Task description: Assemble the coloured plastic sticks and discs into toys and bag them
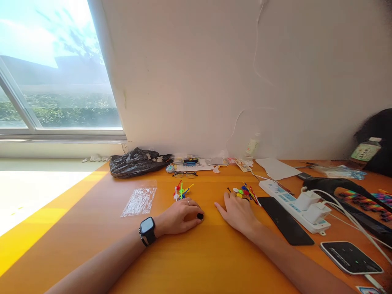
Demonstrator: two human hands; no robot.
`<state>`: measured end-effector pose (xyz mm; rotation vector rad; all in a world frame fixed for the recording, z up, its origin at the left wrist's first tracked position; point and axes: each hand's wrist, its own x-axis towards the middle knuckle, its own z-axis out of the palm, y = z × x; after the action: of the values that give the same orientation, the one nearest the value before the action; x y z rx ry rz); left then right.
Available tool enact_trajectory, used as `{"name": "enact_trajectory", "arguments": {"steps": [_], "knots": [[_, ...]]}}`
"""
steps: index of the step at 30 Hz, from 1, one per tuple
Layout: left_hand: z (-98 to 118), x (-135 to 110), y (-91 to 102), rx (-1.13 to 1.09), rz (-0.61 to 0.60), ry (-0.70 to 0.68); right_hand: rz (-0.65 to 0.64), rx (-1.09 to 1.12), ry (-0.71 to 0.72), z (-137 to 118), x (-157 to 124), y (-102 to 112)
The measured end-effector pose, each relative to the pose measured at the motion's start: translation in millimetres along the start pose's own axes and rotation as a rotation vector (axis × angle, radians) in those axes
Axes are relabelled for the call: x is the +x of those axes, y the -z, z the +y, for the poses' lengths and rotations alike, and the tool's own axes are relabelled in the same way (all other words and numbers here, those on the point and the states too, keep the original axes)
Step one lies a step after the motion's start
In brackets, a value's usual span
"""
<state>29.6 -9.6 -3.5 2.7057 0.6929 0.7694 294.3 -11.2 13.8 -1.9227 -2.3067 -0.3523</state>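
Observation:
My left hand (180, 216) rests low over the table, thumb and forefinger pinching a small black round piece (200, 216). Just beyond its knuckles stand assembled-looking plastic arrow spinners (181, 190) in red, green, yellow, white and blue. Toward the right, my right hand (240, 210) lies palm down with thumb stretched out and fingers apart, reaching the near side of a pile of loose coloured plastic arrows (252, 193) and round discs (235, 190). Its fingertips are partly hidden among these pieces, so I cannot make out whether they touch one.
Left lies a clear plastic bag (139, 201). Behind are a black plastic bag (136, 162) and eyeglasses (185, 174). A black phone (284, 220), a white power strip (283, 200) with plugged chargers and cables, and a black-topped device (351, 257) line the right side.

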Motion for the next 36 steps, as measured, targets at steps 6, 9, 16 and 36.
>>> {"name": "enact_trajectory", "arguments": {"steps": [6,9,16,36], "knots": [[-2.2,-0.9,-1.3,-0.003,0.002,0.005,-0.024,0.101,0.123,-1.4,-1.2,-4.5],[-1.4,-0.6,-0.9,-0.006,0.001,0.007,-0.03,0.237,0.271,-6.5,-5.5,-3.8],[-3.5,-1.3,-2.8,-0.007,-0.004,0.011,0.014,0.327,0.325,-13.1,-7.7,-3.5],[-10.9,-1.0,-10.1,0.115,0.118,-0.029,0.023,0.347,0.323,-3.5,1.9,-12.6]]}}
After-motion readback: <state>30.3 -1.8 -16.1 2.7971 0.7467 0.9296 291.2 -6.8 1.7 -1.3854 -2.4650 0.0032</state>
